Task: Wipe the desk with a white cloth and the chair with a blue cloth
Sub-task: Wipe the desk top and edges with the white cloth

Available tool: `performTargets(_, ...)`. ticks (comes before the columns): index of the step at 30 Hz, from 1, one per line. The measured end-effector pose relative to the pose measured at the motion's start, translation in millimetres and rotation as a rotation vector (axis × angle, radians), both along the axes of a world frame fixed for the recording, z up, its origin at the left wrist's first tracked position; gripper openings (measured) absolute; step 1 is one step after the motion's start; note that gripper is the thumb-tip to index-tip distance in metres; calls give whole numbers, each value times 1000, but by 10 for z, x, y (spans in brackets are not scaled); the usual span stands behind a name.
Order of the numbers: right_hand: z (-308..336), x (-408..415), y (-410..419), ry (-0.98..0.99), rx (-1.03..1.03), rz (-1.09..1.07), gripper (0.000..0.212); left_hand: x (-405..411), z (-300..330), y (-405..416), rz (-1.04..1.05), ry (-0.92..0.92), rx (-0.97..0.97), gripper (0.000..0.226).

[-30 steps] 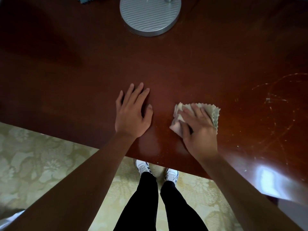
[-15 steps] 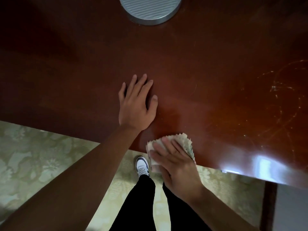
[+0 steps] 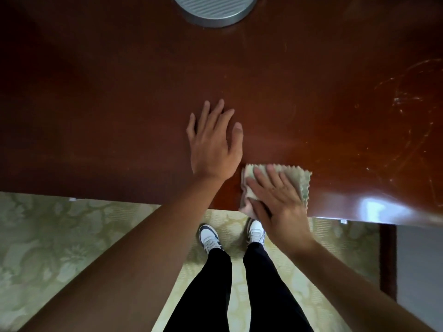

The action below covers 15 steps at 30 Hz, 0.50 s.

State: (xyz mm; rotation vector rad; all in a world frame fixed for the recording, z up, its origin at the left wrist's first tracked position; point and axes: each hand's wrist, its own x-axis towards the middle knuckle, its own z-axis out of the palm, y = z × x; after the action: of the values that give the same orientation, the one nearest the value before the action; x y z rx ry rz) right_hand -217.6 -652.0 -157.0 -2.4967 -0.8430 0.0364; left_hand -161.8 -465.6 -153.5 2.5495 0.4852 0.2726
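Flat fingers of our right hand (image 3: pixel 275 200) press the cloth (image 3: pixel 297 180) onto the desk (image 3: pixel 119 104); nothing is curled round it, the hand just lies on top, thumb at the cloth's near-left corner. Our left hand (image 3: pixel 213 144) lies spread and flat on the desk, holding nothing, just left of the cloth and slightly farther in from the desk's near edge.

Key relation: the cloth sits right at the near edge of the desk, its near-left corner hanging a little over the edge. Its zigzag-cut edges face away from us and to the right, so it fans out ahead of the fingertips. Its long axis runs roughly along the desk edge. The right hand is on it; the left is only beside it, bracing.

We judge the desk wipe is under way. Open desk lies beyond the cloth and to its right, where pale scratch marks (image 3: pixel 407 111) show, so the next stroke likely pushes that way.

Count: one cloth, whitish; two hands; one desk; one round grey base (image 3: pixel 215 13) at the far side of the desk; two shoes (image 3: pixel 209 237) below the desk edge. No blue cloth or chair in view.
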Motion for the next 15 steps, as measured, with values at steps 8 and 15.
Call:
performTargets(8, 81, 703, 567, -2, -60, -315, 38, -66, 209, 199, 49, -36, -234, 40)
performTargets(15, 33, 10, 999, 5, -9, -52, 37, -522, 70, 1030, 22, 96, 135, 43)
